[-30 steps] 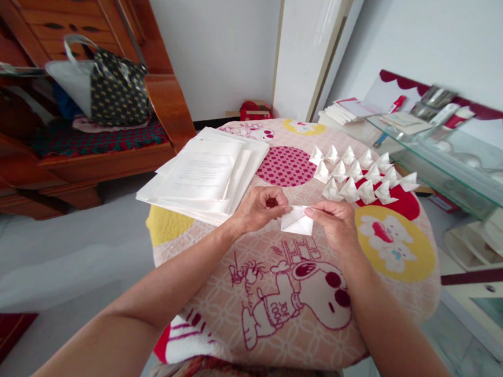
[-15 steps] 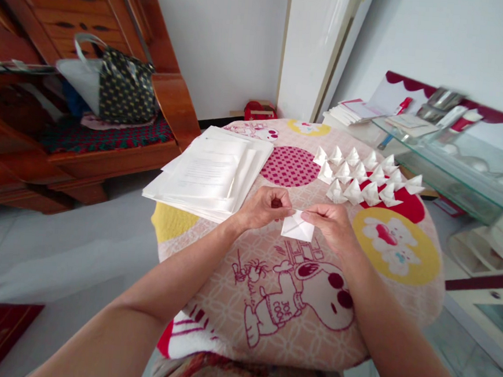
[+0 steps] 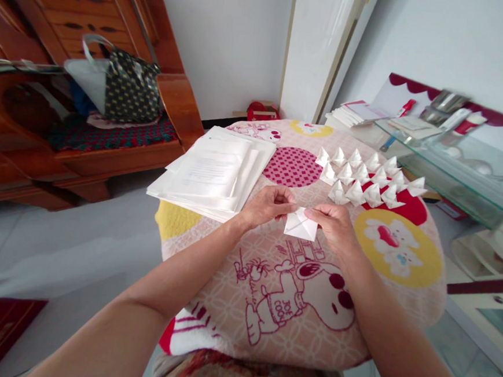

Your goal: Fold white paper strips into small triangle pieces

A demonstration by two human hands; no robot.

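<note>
A small square of folded white paper (image 3: 299,227), with crease lines meeting near its middle, is held up between my two hands over the table. My left hand (image 3: 270,204) pinches its upper left corner between thumb and fingers. On the other side, my right hand (image 3: 331,219) grips the upper right edge, thumb on top. Beyond my right hand, several folded white paper boats (image 3: 355,192) stand in rows on the cloth. A thick stack of white paper sheets (image 3: 211,174), the top ones printed, lies beyond my left forearm.
A patterned cloth (image 3: 212,249) covers the round table. To the right, a glass shelf (image 3: 454,164) holds metal bowls and other items, close to the table's edge. At the left stands a wooden bench (image 3: 124,143) with a dotted bag (image 3: 131,89) on it.
My fingers have shifted slightly along the paper's upper edge, and more of the paper's top now shows between them. The whole view has moved a little; boats and stack stay in place.
</note>
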